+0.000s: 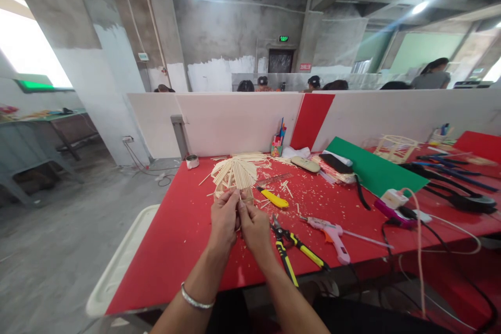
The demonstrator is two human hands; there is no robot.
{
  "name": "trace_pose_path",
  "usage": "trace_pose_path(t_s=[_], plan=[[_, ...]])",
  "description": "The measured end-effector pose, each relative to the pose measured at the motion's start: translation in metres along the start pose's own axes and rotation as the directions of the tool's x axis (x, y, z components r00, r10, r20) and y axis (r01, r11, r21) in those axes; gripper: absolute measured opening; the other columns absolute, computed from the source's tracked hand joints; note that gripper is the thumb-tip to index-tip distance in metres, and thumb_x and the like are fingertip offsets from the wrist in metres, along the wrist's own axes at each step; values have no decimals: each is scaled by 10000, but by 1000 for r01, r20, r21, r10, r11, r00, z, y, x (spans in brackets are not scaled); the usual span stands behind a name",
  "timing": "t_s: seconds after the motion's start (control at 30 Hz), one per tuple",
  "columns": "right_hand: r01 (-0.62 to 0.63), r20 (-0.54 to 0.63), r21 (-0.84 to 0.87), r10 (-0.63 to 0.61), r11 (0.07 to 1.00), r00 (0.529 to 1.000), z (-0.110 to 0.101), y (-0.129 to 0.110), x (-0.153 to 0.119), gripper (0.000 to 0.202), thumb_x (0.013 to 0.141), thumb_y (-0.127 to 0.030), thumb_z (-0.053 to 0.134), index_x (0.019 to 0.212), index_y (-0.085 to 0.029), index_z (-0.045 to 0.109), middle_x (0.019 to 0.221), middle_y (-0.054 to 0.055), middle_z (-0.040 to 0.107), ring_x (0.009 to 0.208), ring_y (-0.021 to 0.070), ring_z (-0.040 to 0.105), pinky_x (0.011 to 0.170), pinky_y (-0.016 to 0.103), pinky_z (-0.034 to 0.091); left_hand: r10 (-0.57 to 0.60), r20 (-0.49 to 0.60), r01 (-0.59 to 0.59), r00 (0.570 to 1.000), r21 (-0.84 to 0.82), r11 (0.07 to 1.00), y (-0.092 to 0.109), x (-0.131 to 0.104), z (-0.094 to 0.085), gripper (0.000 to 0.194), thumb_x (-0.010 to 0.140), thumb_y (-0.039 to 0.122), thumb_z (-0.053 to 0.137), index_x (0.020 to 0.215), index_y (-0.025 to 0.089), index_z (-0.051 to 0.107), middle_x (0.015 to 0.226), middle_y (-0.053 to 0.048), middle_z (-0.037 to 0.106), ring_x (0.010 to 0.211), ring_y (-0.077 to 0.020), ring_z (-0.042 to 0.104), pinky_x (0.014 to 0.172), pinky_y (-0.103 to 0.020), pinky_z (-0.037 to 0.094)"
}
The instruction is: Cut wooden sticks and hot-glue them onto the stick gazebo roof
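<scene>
Close together over the near side of a small model of pale wooden sticks (235, 171), my left hand (224, 215) and my right hand (254, 223) are both pinched, fingertips nearly touching. Something small and pale may be between them, but it is too small to make out. The model has a sloping, fan-like top of sticks laid side by side; my hands hide its lower front. Right of my hands lies a yellow utility knife (274, 198). Yellow-and-black cutting pliers (287, 242) rest with handles spread, and a pink glue gun (331, 235) lies beside them.
Stick scraps and a clear ruler (276, 178) litter the red table (164, 250). A tape roll (192, 161) stands at the back left, a pen holder (276, 147) at the back. Rightward are a green board (376, 167), a power strip (395, 214) and trailing cords. A white partition (235, 122) rises behind.
</scene>
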State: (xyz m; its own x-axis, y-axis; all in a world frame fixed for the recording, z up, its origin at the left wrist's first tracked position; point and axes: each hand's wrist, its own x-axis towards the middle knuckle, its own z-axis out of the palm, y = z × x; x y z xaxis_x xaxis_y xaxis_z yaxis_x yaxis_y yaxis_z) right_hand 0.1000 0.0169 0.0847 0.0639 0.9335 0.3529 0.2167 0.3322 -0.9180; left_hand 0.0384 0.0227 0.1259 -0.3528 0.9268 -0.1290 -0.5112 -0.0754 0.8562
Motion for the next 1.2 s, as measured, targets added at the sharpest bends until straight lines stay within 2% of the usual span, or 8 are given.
trace_pose_path(t_s=[0.2,0.47,0.7,0.77,0.87,0.97,1.07,1.2], plan=[[8,-2,-16,-8,1000,1000,-1,-1,0,422,894,-425,383,721,-186,685,543,0,593,490,137,491,499,238,357,0,-7,0,1000,-13,1000,-2,1,-1,329,434,313,817,638,111,656,537,4,632,425,-76,523,421,-177,401],[12,12,-73,-12,997,1000,-1,-1,1,447,913,-420,355,836,-162,711,622,22,642,528,141,528,520,239,382,8,9,-8,1000,-1,1000,-1,0,0,325,429,328,820,612,117,653,512,11,613,415,-78,511,384,-170,361],[61,153,-208,-29,976,988,-9,-4,-6,559,951,-471,248,737,-185,677,585,1,637,523,116,556,490,200,362,-2,42,0,999,46,999,-1,-5,-8,299,498,356,793,617,125,645,468,37,584,279,-34,371,282,-160,225],[70,194,-287,-14,955,981,-22,-5,-13,577,949,-493,248,686,-194,666,581,2,645,525,110,569,505,193,361,25,46,-27,999,44,999,-1,-10,-13,291,519,348,793,652,124,663,511,14,626,304,-49,425,298,-168,297],[53,201,-447,42,893,979,-50,-1,-19,540,941,-492,285,690,-201,665,634,20,669,590,122,601,550,197,366,86,39,-88,996,41,995,-2,-23,-22,286,534,312,811,714,122,695,600,-28,685,500,-113,608,500,-208,495],[3,146,-624,113,782,983,-75,13,-2,414,941,-411,330,835,-203,671,785,51,692,755,159,624,669,226,394,56,119,-66,991,84,994,-8,-39,-27,284,582,332,799,747,124,699,587,-14,668,501,-121,614,499,-216,500],[-41,100,-759,178,650,979,-85,31,39,285,924,-323,409,1064,-197,623,1061,107,648,1020,209,569,834,289,400,-98,242,77,965,94,993,-20,-51,-26,281,612,351,784,750,128,684,582,2,643,434,-110,581,414,-206,459],[-34,136,-853,283,522,949,-85,42,87,315,878,-374,545,1102,-155,579,1129,90,595,1021,214,564,873,408,447,-208,287,187,935,96,978,-37,-52,-27,276,640,363,767,736,124,667,578,7,625,409,-88,549,380,-182,417]])
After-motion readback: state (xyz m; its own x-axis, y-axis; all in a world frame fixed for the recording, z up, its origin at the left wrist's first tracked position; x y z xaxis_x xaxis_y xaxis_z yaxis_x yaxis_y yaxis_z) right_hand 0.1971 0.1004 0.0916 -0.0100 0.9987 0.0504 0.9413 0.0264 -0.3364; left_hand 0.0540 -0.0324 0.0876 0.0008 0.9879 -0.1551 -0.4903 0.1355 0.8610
